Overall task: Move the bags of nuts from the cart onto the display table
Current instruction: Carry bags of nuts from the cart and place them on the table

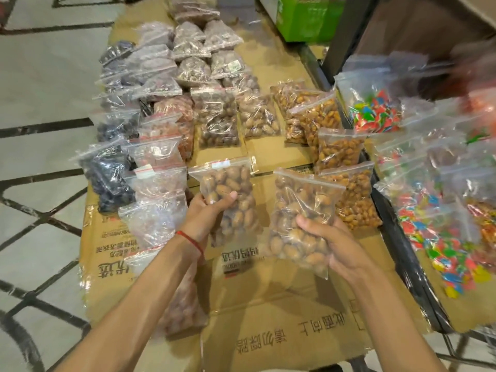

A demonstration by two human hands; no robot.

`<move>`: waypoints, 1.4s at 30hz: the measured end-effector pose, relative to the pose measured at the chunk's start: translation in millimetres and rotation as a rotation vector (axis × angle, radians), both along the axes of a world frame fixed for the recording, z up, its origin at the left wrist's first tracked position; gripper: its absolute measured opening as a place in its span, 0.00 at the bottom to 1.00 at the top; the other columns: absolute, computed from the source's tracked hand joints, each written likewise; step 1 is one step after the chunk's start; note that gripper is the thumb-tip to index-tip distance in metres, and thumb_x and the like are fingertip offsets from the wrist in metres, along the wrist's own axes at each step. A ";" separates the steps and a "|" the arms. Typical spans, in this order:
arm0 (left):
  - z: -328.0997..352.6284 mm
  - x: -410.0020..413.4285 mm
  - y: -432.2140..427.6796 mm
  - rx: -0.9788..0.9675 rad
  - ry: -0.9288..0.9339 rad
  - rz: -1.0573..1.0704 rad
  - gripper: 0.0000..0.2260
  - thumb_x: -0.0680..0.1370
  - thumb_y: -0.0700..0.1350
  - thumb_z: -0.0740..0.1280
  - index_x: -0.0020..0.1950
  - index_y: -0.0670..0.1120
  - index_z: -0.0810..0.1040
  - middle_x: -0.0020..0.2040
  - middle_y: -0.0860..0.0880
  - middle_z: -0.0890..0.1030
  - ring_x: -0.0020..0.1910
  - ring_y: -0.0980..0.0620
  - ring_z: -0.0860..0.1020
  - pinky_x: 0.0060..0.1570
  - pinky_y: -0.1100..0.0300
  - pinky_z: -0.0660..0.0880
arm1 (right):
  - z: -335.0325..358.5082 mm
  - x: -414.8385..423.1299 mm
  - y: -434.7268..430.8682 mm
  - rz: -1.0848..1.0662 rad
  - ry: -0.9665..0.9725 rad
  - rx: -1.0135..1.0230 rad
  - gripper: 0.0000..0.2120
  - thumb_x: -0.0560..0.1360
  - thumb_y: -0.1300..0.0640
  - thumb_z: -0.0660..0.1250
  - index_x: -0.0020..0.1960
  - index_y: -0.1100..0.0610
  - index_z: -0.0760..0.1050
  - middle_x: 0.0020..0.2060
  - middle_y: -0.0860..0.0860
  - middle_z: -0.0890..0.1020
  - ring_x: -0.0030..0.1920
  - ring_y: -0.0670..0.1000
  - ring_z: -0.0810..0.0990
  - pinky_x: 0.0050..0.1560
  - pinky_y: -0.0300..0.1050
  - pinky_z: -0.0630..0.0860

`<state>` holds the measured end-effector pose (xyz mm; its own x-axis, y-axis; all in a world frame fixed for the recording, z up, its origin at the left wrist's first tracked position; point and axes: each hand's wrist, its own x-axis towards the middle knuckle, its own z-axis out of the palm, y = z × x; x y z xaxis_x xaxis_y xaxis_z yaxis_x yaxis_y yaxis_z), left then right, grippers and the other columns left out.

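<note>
Both hands are full here. The left hand (205, 213) grips the left nut bag (228, 181) round its middle, and the right hand (338, 245) has thumb and fingers wrapped round the right nut bag (298, 200). Both bags are over the cardboard (281, 304) on the table, in front of the rows of bags (217, 122). The cart (397, 232) with candy bags (375, 111) is just right.

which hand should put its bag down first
Likely left: the left hand holds the left bag over bare cardboard, in line below a column. The right hand holds the right bag overlapping the orange-nut bag.
</note>
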<state>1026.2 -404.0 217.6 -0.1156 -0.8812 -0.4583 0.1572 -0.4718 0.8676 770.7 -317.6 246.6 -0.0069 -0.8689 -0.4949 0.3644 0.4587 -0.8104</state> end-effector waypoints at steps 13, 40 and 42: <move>15.8 -82.6 -116.5 -0.066 -0.202 -0.099 0.11 0.81 0.40 0.72 0.60 0.43 0.75 0.37 0.49 0.78 0.22 0.63 0.75 0.20 0.69 0.68 | 14.3 -54.0 -86.3 -0.002 0.028 -0.043 0.20 0.70 0.59 0.77 0.62 0.60 0.84 0.56 0.59 0.88 0.53 0.57 0.89 0.55 0.57 0.85; -11.1 -72.6 -142.6 -0.480 -1.024 -0.258 0.28 0.80 0.58 0.68 0.76 0.46 0.69 0.70 0.44 0.72 0.68 0.45 0.72 0.64 0.51 0.72 | -14.2 -65.4 -65.8 -0.017 0.028 0.145 0.26 0.67 0.55 0.81 0.64 0.58 0.84 0.59 0.61 0.87 0.58 0.62 0.88 0.61 0.59 0.83; -8.4 -60.6 -115.1 -0.542 -1.088 -0.306 0.28 0.82 0.57 0.65 0.78 0.46 0.67 0.73 0.44 0.71 0.70 0.45 0.71 0.66 0.51 0.72 | -14.3 -61.2 -67.4 -0.001 0.038 0.166 0.29 0.67 0.55 0.83 0.66 0.58 0.81 0.59 0.60 0.87 0.59 0.63 0.87 0.66 0.64 0.80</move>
